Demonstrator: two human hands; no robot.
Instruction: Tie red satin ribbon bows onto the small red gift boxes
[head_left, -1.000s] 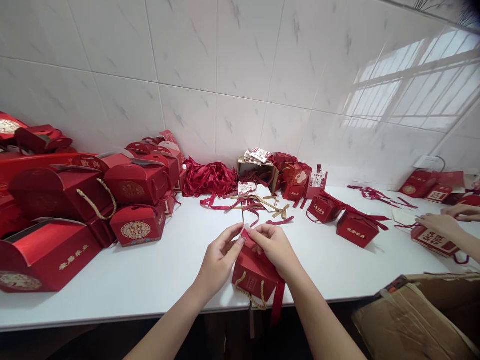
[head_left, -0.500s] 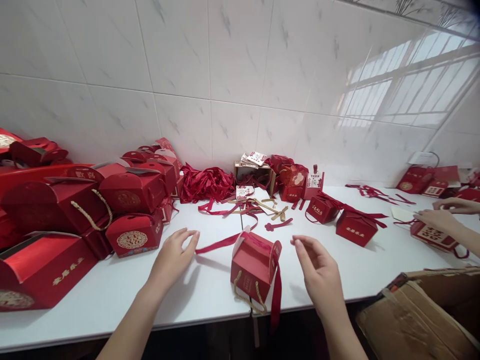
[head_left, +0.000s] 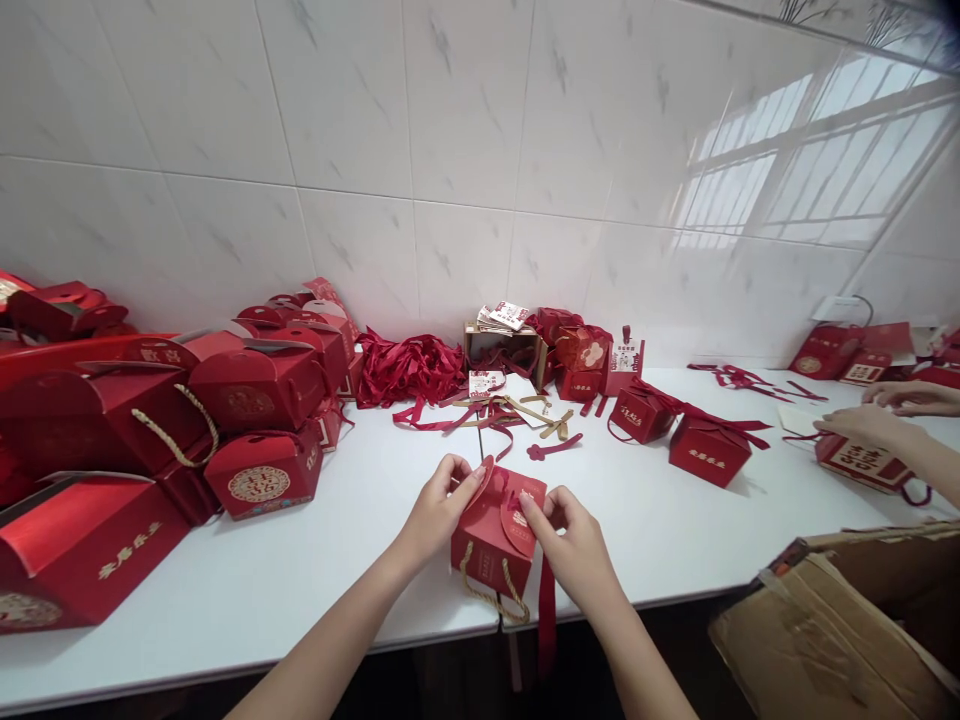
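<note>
A small red gift box (head_left: 487,545) stands near the table's front edge, with a twisted gold cord handle (head_left: 491,598) on its front. My left hand (head_left: 442,505) pinches the rounded left flap (head_left: 484,478) between thumb and fingers. On the other side, my right hand (head_left: 566,530) has its thumb on the rounded right flap (head_left: 517,528), fingers curled behind it. Both flaps lean inward over the top. A dark red ribbon (head_left: 547,620) hangs from the box over the table edge, and part of it shows between the flaps.
Red boxes (head_left: 255,385) are stacked at the left. A ribbon heap (head_left: 409,368), loose ribbons and cards lie along the wall. Two ribbon-tied boxes (head_left: 709,450) stand to the right. Another person's hands (head_left: 874,430) handle a box at far right, above an open cardboard carton (head_left: 825,630).
Both my hands have come inward from beside the box and taken hold of its side flaps. The flaps, upright before, now tilt toward each other.
</note>
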